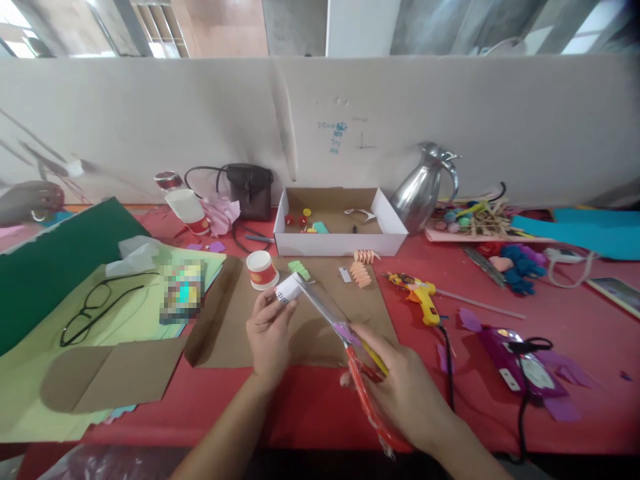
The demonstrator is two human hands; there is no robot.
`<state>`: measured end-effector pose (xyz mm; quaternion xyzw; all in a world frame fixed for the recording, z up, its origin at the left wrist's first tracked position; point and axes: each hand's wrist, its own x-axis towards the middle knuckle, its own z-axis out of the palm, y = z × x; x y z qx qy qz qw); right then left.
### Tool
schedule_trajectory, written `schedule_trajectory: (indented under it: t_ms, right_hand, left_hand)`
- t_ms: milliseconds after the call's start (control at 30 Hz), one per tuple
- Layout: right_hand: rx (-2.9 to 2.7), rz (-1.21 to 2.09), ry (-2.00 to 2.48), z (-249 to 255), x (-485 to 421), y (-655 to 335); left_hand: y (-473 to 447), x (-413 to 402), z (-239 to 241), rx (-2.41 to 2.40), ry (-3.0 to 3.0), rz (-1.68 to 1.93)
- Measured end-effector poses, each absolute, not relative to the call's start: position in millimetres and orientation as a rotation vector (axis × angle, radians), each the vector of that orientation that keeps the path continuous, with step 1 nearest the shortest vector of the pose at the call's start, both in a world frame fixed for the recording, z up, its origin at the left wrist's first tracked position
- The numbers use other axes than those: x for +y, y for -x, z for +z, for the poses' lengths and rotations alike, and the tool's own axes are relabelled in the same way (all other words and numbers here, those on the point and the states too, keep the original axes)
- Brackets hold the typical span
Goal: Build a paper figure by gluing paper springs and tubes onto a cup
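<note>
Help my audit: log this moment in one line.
left hand: holds white printed piece; right hand: holds scissors at piece's edge; glue gun: on table

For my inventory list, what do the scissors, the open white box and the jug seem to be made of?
Scissors: grey metal blades, probably steel, by their sheen; the shiny red handle may be plastic. Box: likely cardboard, smooth white outside, brown inside. Jug: apparently polished metal, given its reflections.

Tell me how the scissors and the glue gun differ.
The scissors are held above the red table; the glue gun lies on it. The scissors show silver blades; the glue gun has a chunky yellow body. The glue gun trails a cord, unlike the scissors. Both point leftward.
</note>
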<state>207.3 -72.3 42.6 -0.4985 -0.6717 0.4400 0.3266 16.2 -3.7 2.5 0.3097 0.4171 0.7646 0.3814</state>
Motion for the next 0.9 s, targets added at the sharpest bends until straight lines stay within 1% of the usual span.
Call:
schedule_trajectory:
  t_ms: [233,333,533,633,767,900]
  right_hand:
    - [-1.805,1.122,1.315,42,-77,-207]
    - [-1.832,1.09,1.321,43,-76,-210]
    - [-1.834,1.153,1.369,48,-77,-217]
    - [-1.87,1.083,1.374,41,-76,-220]
    - [-1.988,0.789,1.415,27,-73,-226]
    - [-2.051,0.655,1.452,26,-74,-230]
  left_hand:
    - [-14,-6,-1,1.189,-0.89,1.989]
    - [-11,-4,-5,1.263,-1.024,2.003]
    - [-5,-2,-12,1.371,-1.282,1.982]
    - [-6,-2,-6,1.219,-1.182,1.857]
    - [-7,1,1,0.813,-0.83,1.64]
    - [-6,3,1,0.73,-0.708,1.604]
